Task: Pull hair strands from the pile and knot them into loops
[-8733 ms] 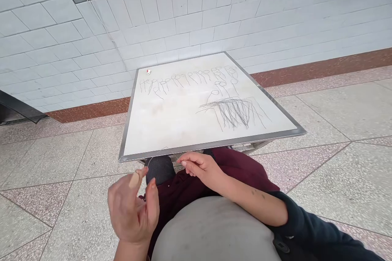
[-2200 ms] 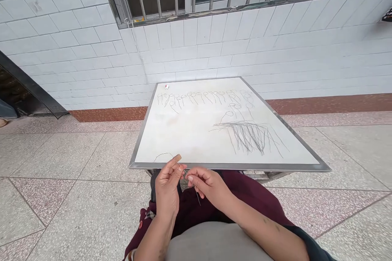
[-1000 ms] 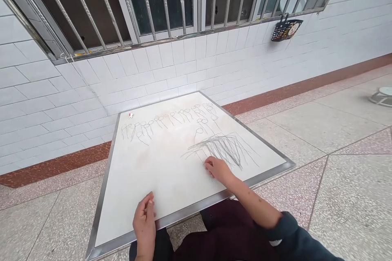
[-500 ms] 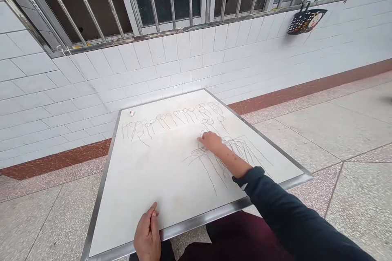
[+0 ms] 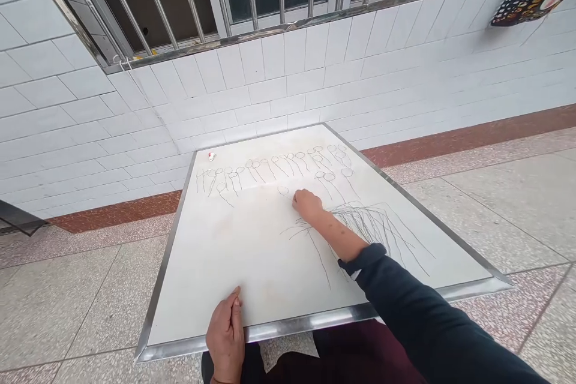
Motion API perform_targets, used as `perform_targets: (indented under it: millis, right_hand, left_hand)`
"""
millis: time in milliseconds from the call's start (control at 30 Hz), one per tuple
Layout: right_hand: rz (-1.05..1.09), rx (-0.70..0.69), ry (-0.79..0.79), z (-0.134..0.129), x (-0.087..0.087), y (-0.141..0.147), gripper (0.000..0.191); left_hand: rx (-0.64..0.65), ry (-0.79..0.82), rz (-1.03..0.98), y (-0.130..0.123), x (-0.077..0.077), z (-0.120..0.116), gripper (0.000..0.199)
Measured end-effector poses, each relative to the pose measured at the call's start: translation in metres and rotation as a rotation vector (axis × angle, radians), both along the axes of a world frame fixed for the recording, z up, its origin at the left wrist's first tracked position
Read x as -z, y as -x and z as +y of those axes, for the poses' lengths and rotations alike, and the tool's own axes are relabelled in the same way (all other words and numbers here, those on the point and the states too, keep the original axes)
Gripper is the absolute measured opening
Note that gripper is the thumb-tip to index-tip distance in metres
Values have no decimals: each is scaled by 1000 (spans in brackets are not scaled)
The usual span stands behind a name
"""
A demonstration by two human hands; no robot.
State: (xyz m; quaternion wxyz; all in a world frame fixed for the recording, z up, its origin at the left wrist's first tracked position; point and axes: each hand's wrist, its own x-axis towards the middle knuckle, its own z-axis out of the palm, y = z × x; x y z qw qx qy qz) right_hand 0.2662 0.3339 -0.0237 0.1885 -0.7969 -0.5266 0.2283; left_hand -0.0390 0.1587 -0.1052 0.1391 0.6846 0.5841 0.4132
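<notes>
Head view: right hand [image 5: 308,205], centre, pinches looped strand [image 5: 282,192]; left hand [image 5: 226,333], lower centre, fingers together, nothing visible between. Low forearm [image 5: 342,238] could drag strand pile [image 5: 375,222], tangling it.

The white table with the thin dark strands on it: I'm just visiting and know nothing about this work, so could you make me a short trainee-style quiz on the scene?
1. Multiple choice: where is the right hand?
A) below the table's front edge
B) over the white table, near the bundle of dark strands
C) at the window bars

2. True or false: the dotted bag lies on the table.

3. Fill in the blank: the small red-and-white object sits near the table's far ____ corner, as the person sees it.

Key:
1. B
2. False; the dotted bag hangs against the tiled wall.
3. left
</notes>
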Motion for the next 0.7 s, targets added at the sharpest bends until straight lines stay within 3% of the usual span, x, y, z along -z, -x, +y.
perform_targets:
  millis: [100,200,233,333,400,533,700]
  right_hand:
    - [171,-117,-120,-26,-16,18,14]
    - [397,-275,-158,-68,-25,42,17]
    - [517,-332,-153,-84,-26,50,18]
    - [1174,-409,-1,-131,-24,71,23]
    - [1374,-388,91,-158,-22,81,28]
    - [1428,-400,136,-194,-22,97,29]
    - [1297,-497,159,-220,-29,108,30]
  left_hand:
    - [-14,107,-177,-2,-5,-1,33]
    - [-32,224,-396,-3,-13,-1,36]
    - [-38,244,-436,-4,-17,-1,39]
    - [-41,285,-529,-8,-34,-5,48]
    - [-26,300,-606,-13,-51,-12,49]
    - [90,339,-1005,-27,-88,-29,45]
    - [-44,300,-1185,-35,-113,-51,36]
